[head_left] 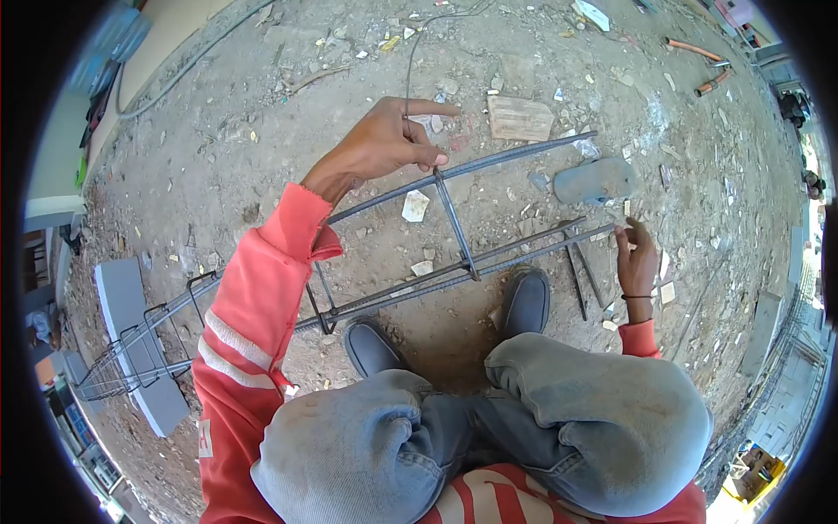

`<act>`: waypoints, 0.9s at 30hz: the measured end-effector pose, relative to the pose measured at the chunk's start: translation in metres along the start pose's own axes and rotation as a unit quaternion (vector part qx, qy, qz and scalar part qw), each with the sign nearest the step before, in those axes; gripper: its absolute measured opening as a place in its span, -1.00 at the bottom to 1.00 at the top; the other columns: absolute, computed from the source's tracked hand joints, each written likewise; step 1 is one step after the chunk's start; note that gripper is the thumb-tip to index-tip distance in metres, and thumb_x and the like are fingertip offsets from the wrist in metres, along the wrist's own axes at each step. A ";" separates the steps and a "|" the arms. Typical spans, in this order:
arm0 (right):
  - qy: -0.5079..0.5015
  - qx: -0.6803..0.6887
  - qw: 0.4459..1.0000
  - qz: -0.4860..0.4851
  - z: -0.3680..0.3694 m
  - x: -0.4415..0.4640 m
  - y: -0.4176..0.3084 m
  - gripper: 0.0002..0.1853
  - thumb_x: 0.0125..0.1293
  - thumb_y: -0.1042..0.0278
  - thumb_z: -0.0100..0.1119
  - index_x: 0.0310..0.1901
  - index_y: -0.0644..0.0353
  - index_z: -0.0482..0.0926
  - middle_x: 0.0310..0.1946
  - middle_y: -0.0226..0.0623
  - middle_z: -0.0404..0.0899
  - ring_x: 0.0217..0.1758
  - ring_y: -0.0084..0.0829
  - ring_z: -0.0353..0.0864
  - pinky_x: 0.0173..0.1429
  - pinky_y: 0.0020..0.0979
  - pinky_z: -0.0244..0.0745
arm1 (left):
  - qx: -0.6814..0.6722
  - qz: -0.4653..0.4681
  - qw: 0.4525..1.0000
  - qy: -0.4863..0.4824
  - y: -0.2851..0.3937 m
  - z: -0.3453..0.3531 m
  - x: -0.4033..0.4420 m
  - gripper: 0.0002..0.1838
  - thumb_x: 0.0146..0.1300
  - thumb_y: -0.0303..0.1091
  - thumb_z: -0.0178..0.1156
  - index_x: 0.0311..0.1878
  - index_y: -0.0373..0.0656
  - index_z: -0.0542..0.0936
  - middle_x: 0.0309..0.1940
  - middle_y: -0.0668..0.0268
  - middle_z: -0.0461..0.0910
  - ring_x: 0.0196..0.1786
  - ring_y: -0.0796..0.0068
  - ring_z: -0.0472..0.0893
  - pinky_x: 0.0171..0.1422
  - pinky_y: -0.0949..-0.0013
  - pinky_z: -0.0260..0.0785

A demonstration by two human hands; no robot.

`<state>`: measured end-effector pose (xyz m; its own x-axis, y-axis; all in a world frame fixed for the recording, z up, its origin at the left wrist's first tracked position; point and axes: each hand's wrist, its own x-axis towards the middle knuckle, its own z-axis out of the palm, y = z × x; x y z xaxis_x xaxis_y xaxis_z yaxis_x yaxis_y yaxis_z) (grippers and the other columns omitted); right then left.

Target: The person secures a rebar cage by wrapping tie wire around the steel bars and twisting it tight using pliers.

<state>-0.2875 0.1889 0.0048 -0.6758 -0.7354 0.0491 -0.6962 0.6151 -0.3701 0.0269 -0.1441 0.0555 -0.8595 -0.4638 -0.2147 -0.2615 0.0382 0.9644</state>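
A long cage of steel rebar [515, 155] with square stirrups lies across the ground before me, one bar raised above the others. My left hand [388, 140] has its thumb and bent fingers at the top corner of a stirrup [454, 218], on the upper bar; the index finger points out to the right. A thin dark wire [412, 65] runs from this hand up across the ground. On the right, my right hand [638, 258] has its fingertips closed at the end of a lower rebar [567, 243]. Another stirrup [578, 275] hangs near that end.
A wood block [520, 118] and a flat grey-blue piece [595, 180] lie beyond the cage. The cage's left end rests over a grey slab [131, 306]. Orange-handled cutters [698, 63] lie at the upper right. My shoes [525, 301] stand close to the bars.
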 end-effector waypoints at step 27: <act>-0.044 0.032 0.995 0.085 0.082 -0.085 0.053 -0.62 0.18 0.39 0.13 0.02 0.35 0.39 -0.28 0.05 0.48 -0.21 0.00 0.51 -0.08 -0.11 0.42 | 0.029 -0.152 0.979 0.130 -0.029 0.030 -0.012 -0.66 0.12 -0.23 0.45 -0.18 -0.35 0.75 -0.42 0.28 0.67 -0.37 0.57 0.52 -0.26 0.43 0.34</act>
<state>-0.2476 0.2605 -0.0952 -0.7566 -0.6462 -0.0999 -0.5548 0.7152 -0.4251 0.0316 -0.1136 0.0254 -0.5989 -0.6706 -0.4377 -0.5191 -0.0911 0.8499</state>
